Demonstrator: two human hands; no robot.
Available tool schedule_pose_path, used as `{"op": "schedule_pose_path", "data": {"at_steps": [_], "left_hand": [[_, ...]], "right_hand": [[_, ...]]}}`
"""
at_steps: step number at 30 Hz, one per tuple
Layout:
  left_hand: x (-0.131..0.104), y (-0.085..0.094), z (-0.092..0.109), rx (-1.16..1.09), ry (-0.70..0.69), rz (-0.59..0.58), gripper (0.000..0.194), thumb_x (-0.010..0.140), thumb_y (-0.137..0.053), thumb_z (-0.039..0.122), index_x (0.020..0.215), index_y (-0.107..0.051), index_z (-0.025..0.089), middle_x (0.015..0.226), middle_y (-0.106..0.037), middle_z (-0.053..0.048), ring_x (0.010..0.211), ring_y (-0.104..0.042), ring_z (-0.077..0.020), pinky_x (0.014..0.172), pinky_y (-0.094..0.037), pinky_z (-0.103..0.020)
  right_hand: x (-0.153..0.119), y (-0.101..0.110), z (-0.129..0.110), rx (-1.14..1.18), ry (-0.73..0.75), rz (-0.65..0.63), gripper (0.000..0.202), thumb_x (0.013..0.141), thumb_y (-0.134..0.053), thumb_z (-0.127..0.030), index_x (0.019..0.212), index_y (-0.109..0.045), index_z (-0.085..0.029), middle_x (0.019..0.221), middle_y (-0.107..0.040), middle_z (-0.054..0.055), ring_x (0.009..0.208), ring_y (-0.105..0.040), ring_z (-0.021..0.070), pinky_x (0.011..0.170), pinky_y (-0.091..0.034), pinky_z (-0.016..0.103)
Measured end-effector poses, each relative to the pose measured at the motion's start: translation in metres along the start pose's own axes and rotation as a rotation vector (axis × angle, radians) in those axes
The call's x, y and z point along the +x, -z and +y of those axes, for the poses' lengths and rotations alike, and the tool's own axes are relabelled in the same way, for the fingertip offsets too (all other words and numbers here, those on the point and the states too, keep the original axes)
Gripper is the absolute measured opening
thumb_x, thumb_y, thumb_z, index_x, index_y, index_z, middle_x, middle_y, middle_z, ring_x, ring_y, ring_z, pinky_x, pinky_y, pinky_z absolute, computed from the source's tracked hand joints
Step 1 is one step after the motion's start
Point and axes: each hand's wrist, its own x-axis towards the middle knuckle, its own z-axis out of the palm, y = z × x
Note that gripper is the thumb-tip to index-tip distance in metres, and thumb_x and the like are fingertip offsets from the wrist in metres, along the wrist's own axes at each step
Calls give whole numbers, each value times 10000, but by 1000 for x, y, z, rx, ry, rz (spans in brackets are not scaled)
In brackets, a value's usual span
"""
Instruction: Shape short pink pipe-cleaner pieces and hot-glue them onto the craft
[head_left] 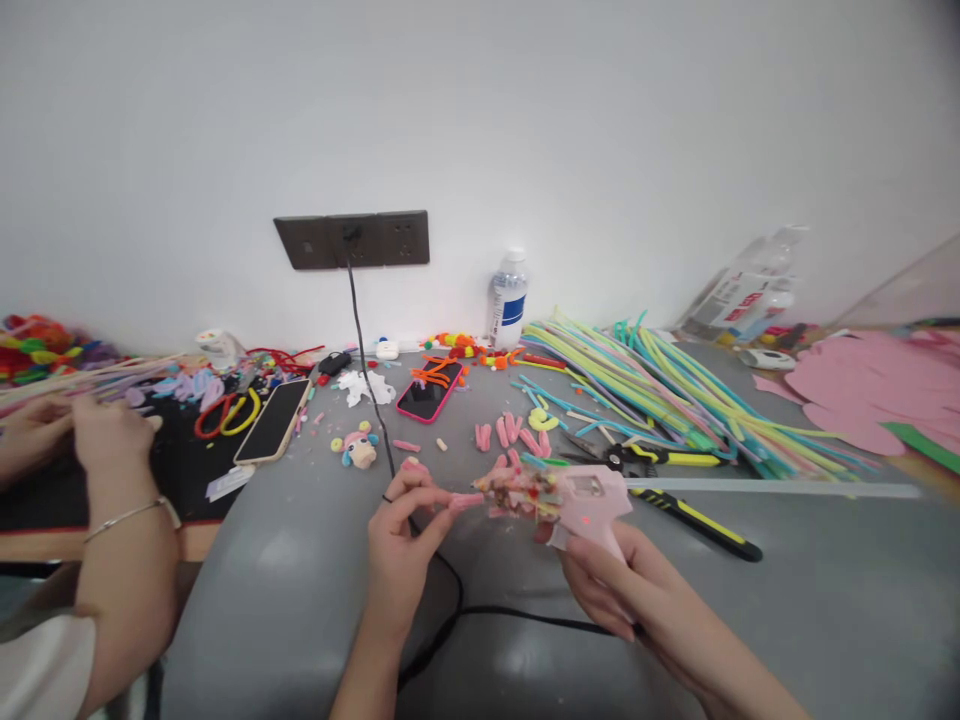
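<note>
1. In the lower middle, the left hand (409,525) pinches a fuzzy pink piece (466,502) between thumb and finger.
2. To its right, the right hand (607,570) grips a pink glue gun (600,500) by the handle. Its nozzle, crusted with scraps, is at the pink piece; I can't tell whether they touch. A long glue stick (772,487) pokes out behind.
3. As I judge it, the work is partway: a small animal head (360,448), left of centre, looks put together, while loose pink pieces (510,430) lie near the centre, seemingly unattached.
4. Pliers (686,517) lie on the grey desk (285,570) right of centre, below a heap of pipe cleaners (645,385).
5. For containers, a capped bottle (511,305) stands against the wall at upper centre; I can't tell its fill. The contents of the clear packet (750,290), upper right, are unclear too.
6. At the left edge, another person's hands (112,435) are busy.
</note>
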Motion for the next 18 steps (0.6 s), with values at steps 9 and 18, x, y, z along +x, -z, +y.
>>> {"op": "schedule_pose_path", "data": {"at_steps": [9,18], "left_hand": [[-1,5,3,47,-64,25,99,800,-775,301,742,-773,220,810,-570,-11,730,-552,-142,697,-478,-242],[-2,6,4,79,-78,46,88,793,-766,277,726,-774,221,809,-596,-23,800,-594,-174,758,-496,-273]], "right_hand": [[-2,-4,-5,-122,-35,-17,541,830,-608,-695,851,-609,-154,444,-316,-119,380,-215,51,395,-215,213],[-3,-3,2,-131,-30,-28,533,853,-583,-690,857,-622,-159,441,-309,-116,367,-208,55,389,-213,219]]}}
